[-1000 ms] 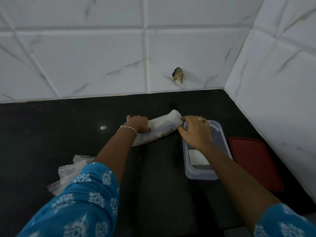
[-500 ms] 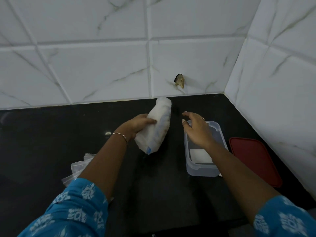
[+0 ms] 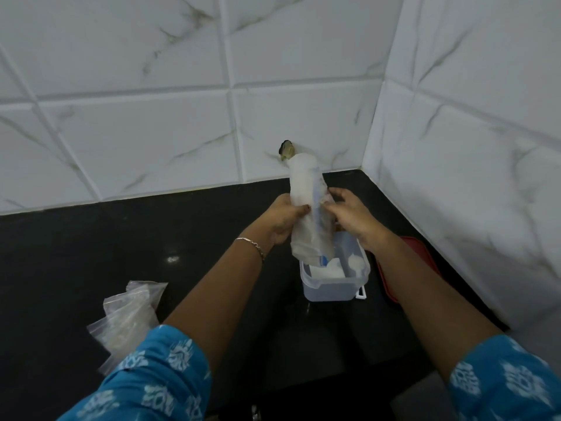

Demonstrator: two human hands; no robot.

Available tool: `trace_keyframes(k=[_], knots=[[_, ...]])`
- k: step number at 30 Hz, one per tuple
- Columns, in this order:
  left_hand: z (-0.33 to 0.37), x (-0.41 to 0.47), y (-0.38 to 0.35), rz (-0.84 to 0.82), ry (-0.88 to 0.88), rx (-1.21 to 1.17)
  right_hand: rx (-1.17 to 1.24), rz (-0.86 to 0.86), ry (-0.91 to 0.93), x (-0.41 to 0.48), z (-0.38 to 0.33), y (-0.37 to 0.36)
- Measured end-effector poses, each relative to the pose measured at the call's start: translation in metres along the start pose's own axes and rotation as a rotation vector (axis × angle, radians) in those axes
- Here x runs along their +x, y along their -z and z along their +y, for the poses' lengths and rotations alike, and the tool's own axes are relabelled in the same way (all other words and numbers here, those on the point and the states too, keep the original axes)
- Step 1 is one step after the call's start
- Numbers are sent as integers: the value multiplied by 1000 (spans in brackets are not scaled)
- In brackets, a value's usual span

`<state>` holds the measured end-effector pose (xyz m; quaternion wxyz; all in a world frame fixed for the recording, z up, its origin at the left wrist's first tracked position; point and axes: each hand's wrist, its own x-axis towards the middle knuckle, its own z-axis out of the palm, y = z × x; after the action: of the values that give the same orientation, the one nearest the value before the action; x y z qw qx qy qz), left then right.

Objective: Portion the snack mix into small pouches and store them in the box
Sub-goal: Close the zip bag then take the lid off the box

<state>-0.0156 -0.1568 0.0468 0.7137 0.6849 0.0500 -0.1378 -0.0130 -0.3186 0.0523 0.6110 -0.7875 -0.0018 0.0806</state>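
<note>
— What have they got hold of?

— A long, whitish snack bag (image 3: 305, 192), rolled into a tube and held nearly upright, its top leaning a little towards the tiled wall (image 3: 151, 132). The left hand (image 3: 283, 221) is wrapped round its middle from the left, with the thumb laid across the front. The right hand (image 3: 353, 215) pinches the bag's right edge.

— So both are gripping it. What is it above?

— Its lower end hangs over the far left part of the box (image 3: 332, 289), at about rim height. I can't tell whether it touches the rim.

— Can you see what's in the bag?

— Not really. The plastic is cloudy. A blue strip runs down its length, and that's all I can make out.

— And the box?

— Clear plastic, rectangular and open, standing on the black surface (image 3: 76, 253) near the corner of the walls. Something flat and white (image 3: 329, 271) lies inside along the near left. To the right of it there's a pale round patch I can't identify. A small white latch (image 3: 360, 292) sticks out at the near right corner.

— Where's its lid?

— A red lid (image 3: 423, 253) lies flat on the surface just right of the box, partly hidden by the right forearm.

— Any pouches about?

— A crumpled heap of clear pouches (image 3: 127, 311) sits on the surface well to the left, beside the blue printed sleeve (image 3: 158, 375). I can't tell if anything is in them. There's a thin bracelet (image 3: 252, 243) on the left wrist.
</note>
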Motion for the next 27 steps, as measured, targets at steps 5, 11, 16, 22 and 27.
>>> trace_keyframes(k=[5, 11, 16, 22, 27], knots=[[-25, 9, -18, 70, 3, 21, -112, 32, 46, -1, 20, 10], [-28, -2, -32, 266, -215, 780, -471, 11, 165, -8, 38, 7], [-27, -6, -17, 306, -212, 1083, -632, 9, 176, -11, 41, 2], [-48, -2, 1, 232, -160, 1087, -835, -75, 200, -15, 54, -5], [-45, -5, -4, 297, -183, 1046, -880, -55, 135, -11, 57, -11]])
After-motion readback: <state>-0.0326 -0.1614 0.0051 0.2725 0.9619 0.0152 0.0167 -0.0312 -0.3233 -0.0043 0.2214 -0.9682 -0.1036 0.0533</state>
